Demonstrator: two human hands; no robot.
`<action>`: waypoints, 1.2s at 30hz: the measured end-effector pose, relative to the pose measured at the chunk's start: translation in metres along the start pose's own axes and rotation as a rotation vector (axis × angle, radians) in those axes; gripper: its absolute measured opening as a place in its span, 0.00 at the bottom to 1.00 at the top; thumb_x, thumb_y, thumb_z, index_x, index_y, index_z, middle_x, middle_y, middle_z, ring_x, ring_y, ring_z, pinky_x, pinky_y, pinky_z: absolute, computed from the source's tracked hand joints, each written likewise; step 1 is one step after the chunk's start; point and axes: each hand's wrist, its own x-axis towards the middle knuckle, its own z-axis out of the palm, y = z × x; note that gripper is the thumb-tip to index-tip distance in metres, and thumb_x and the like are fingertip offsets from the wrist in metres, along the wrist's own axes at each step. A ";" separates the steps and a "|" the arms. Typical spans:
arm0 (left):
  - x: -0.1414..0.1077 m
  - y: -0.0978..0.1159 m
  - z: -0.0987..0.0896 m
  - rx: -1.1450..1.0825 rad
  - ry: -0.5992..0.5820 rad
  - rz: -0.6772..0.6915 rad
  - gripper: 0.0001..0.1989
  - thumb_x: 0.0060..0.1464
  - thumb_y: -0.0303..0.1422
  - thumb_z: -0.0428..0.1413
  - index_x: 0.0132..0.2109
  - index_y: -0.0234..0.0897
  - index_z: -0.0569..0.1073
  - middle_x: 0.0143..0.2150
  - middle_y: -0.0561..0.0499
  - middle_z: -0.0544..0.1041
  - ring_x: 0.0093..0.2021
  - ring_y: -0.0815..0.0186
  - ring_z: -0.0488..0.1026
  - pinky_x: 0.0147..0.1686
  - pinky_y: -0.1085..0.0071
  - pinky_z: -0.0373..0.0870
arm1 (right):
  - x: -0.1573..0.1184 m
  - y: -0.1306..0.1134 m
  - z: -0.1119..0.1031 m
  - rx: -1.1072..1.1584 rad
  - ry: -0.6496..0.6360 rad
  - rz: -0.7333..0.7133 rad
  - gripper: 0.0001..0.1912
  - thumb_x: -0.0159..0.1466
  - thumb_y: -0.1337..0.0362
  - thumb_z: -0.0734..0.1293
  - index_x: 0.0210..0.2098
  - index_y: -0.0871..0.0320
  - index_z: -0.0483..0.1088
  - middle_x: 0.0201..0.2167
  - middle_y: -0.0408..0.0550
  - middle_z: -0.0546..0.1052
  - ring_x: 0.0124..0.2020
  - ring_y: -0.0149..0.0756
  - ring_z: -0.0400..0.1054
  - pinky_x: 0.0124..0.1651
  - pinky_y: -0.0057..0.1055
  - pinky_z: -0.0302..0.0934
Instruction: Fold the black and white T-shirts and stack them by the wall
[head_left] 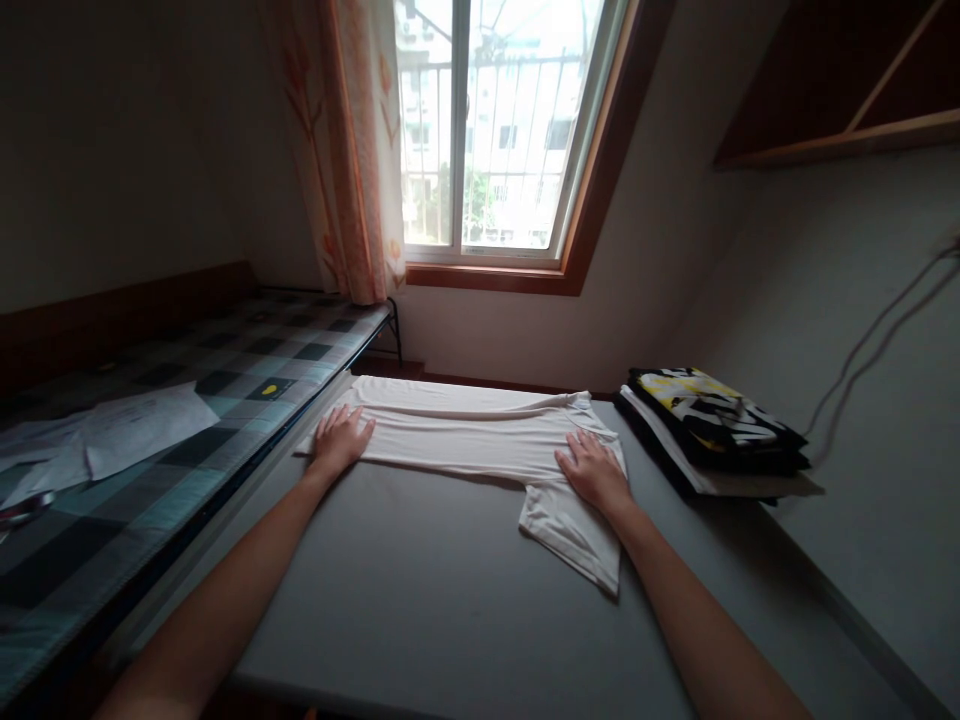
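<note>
Two hands: both are lying palm-down on the white shirt (457, 430), nothing else is touching it but the counter (420, 580) under it
L hand (341, 440): resting on the hem end, fingers pointing away from the wearer; grip is lying open, flat on the fabric, not pinching afaict
R hand (596, 472): pressing near the collar end, just above the sleeve (571, 535); grip is lying open too, fingers a bit apart
White shirt: stretching sideways across the far part of the counter, collar end on the R, w/ long creases running lengthwise; the sleeve is sticking out toward the wearer
Counter: gray top, carrying the shirt + the clothes pile
Clothes pile (716, 425): sitting folded at the far R, well apart from the shirt; blk/wht/yellow print is showing on top, white & dark layers underneath
Bed (307, 350): running along the L side w/ a checked cover
Papers (146, 435): lying loose on the bed, small shiny item (28, 508) sitting nearby, too blurry to ID
Window (502, 150): letting light in straight ahead, orange floral curtain (351, 150) hanging on its L
Shelf (847, 145): hanging on the upper R, w/ a cable (862, 335) running down the wall below
</note>
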 end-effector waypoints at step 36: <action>-0.019 0.017 -0.003 -0.044 -0.144 0.114 0.32 0.61 0.51 0.38 0.69 0.46 0.57 0.72 0.47 0.52 0.71 0.46 0.46 0.63 0.37 0.40 | -0.010 0.013 0.001 0.046 -0.106 -0.043 0.30 0.69 0.51 0.50 0.66 0.57 0.57 0.69 0.53 0.53 0.70 0.50 0.45 0.67 0.53 0.43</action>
